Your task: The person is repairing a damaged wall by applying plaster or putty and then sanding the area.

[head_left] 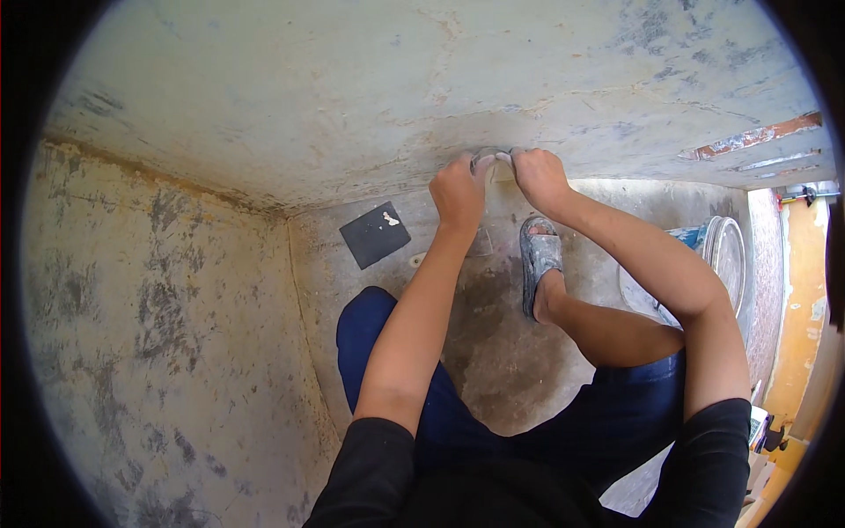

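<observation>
My left hand (457,189) and my right hand (539,179) are close together just in front of the mottled grey wall (387,97), low down near the floor. Both are closed, fingers curled, on a small curved grey sheet (503,157) that looks like sandpaper. Its far side is hidden, and I cannot tell whether it touches the wall. On the floor to the left of my left forearm lies a flat dark rectangular sheet (374,238) with a pale patch on it. Part of a thin, light-edged square piece (481,244) shows on the floor beyond that forearm.
A second scuffed wall (158,326) meets the first at a corner on the left. My right foot, in a grey sandal (539,255), rests on the stained concrete floor (506,352). At right stands a bucket (726,264) behind my right arm. Tools (805,195) lie farther right.
</observation>
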